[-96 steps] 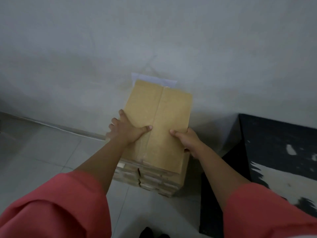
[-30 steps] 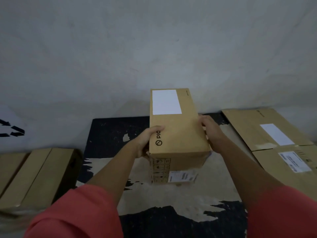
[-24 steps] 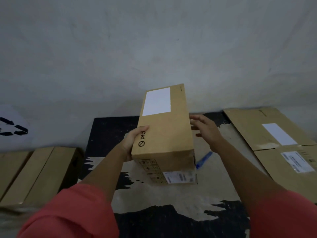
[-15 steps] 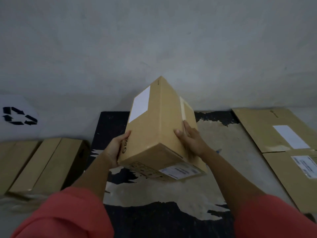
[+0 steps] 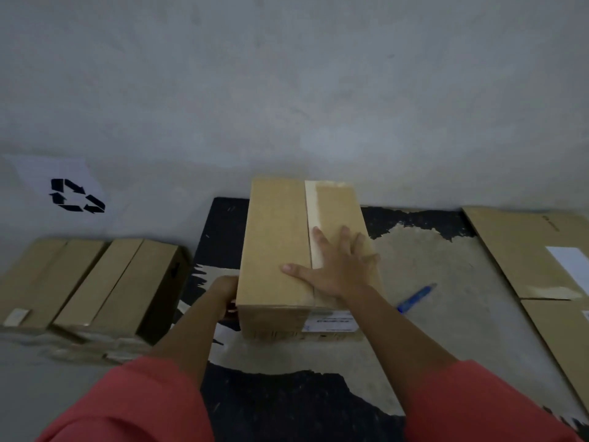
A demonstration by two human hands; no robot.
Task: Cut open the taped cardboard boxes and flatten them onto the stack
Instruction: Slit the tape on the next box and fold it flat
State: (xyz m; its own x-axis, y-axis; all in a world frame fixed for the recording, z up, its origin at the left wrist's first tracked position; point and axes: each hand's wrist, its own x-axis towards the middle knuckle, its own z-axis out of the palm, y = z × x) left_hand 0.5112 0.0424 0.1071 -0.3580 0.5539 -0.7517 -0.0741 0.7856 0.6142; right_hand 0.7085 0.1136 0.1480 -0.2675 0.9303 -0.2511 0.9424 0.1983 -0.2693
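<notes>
Grey plaster wall backs a black tabletop [image 5: 287, 403] whose coating has worn away in pale patches. At its middle stands the oblong brown cardboard box [image 5: 274, 250], with the pale strip of tape [image 5: 314, 212] along its top seam facing up. Your right hand [image 5: 338, 269] lies flat on the lid, fingers spread, its grip wide open and holding nothing. Your left hand [image 5: 226, 293] is against the near left side; I cannot tell whether its grip curls round the edge. The box looks stiff, light and probably empty, so it may skate under a blade. Pin it with a palm on the lid, clear of the seam. A slim blue tool [image 5: 416, 296], likely the cutter, lies near the box on its right.
</notes>
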